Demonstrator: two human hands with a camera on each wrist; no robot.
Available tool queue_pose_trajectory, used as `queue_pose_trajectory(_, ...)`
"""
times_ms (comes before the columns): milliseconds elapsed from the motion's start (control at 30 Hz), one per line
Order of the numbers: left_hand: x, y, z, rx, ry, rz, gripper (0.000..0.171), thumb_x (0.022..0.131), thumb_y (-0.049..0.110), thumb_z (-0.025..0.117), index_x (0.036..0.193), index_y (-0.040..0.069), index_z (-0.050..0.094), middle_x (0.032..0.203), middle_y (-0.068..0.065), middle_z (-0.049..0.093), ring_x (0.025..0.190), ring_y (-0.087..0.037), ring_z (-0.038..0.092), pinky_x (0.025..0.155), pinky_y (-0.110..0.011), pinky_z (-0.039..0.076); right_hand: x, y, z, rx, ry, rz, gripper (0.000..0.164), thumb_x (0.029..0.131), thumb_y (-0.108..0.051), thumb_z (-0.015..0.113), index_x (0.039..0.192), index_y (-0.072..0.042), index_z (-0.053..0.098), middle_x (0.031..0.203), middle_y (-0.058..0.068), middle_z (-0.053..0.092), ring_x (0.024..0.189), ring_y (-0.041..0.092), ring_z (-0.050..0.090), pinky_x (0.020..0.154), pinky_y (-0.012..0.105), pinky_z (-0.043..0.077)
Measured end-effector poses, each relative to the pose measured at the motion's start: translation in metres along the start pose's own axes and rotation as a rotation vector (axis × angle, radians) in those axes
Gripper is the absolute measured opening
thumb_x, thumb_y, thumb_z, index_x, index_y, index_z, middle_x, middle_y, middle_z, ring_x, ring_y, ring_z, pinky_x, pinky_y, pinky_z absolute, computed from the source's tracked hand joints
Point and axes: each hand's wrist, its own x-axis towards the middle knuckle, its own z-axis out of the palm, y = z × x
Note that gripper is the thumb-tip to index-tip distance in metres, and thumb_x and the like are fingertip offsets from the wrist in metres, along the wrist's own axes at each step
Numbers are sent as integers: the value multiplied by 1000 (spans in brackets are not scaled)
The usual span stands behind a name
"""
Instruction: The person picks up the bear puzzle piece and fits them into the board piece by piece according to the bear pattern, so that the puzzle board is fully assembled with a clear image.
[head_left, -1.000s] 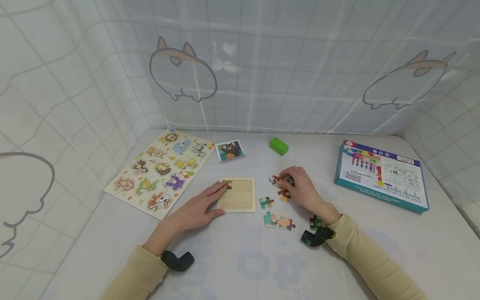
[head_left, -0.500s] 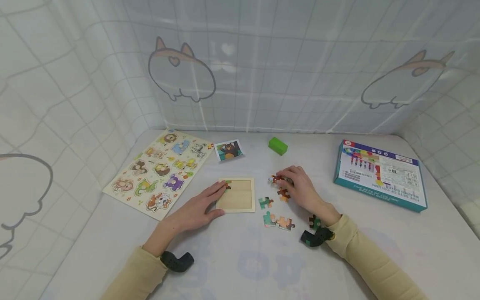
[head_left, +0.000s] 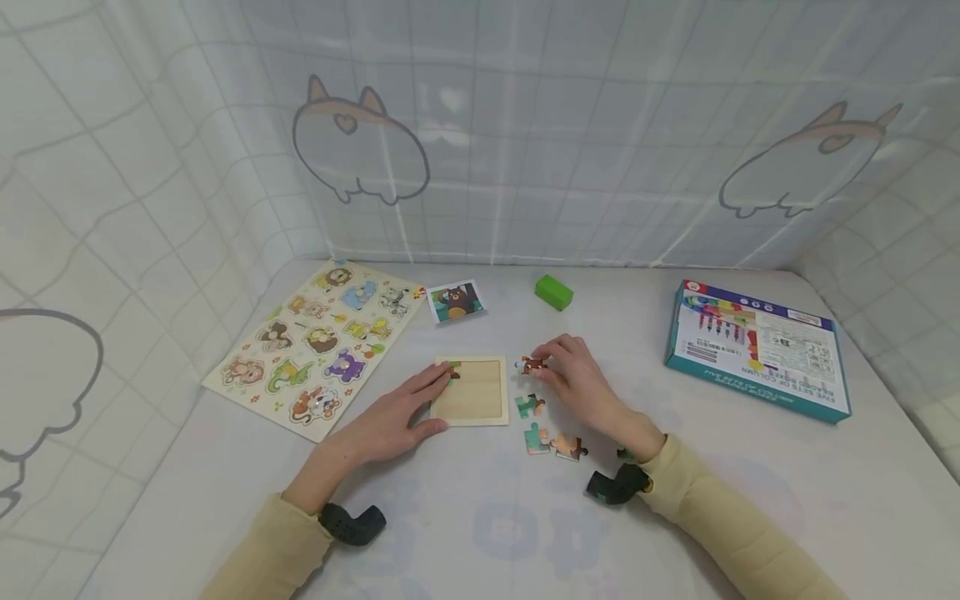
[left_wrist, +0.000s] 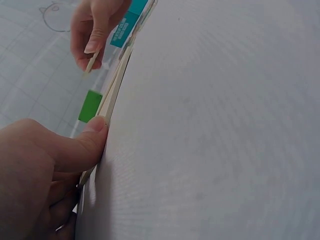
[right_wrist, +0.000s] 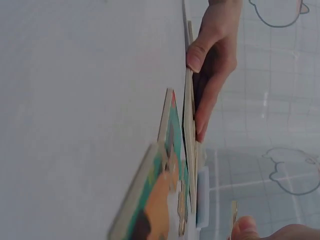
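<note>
- Holds a brown puzzle piece [head_left: 533, 365] pinched in the right hand [head_left: 583, 383], just right of the wooden tray [head_left: 480, 395].
- Brings that piece closer to the tray than a moment ago, apparently mid-transfer.
- Rests the left hand [head_left: 393, 417], fingers extended, on the tray's left side.

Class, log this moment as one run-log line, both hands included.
left hand: rests on wooden jigsaw tray | right hand: pinches brown jigsaw piece, right of tray | bear picture card: beyond tray
</note>
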Motion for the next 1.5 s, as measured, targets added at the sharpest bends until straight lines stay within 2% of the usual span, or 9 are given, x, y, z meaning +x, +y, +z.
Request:
queue_pose_trajectory(233, 1, -1, 0, -2, -3, 2, 73, 99, 38, 61, 158, 12, 28, 168, -1, 17, 154, -27, 17, 123, -48, 26, 6, -10, 10, 31, -42, 11, 21, 95, -15, 67, 113, -3, 67, 108, 7, 61, 96, 22, 48, 79, 34, 45)
queue_pose_trajectory(400, 1, -1, 0, -6, -2, 2, 72, 99, 39, 61, 158, 12, 29, 168, -1, 18, 154, -27, 17, 123, -48, 27, 13, -15, 20, 15, -54, -1, 20, 97, -15, 65, 113, -4, 67, 109, 8, 61, 99, 23, 48, 81, 36, 47)
queue_pose_trajectory(767, 0, -2, 0, -13, -13, -21, 72, 99, 40, 61, 158, 14, 30, 168, 3, 17, 154, -24, 17, 122, -47, 28, 28, -32, 43, 13, -47, -42, 19, 94, -14, 67, 109, -3, 67, 103, 8, 61, 95, 24, 49, 80, 36, 47)
queue_pose_trajectory(1033, 0, -1, -1, -6, -12, -25, 72, 98, 40, 62, 158, 14, 31, 168, 3, 17, 154, -24, 17, 122, -47, 28, 36, -41, 56, 29, -82, -29, 20, 94, -16, 68, 110, -4, 67, 104, 7, 60, 97, 23, 49, 84, 36, 47)
queue_pose_trajectory(1500, 1, -1, 0, 1, -6, -24, 72, 98, 40, 62, 158, 14, 30, 168, 2, 18, 154, -24, 18, 123, -46, 27, 38, -35, 67, 25, -91, -35, 18, 96, -15, 67, 111, -5, 67, 107, 7, 59, 98, 22, 50, 84, 35, 47)
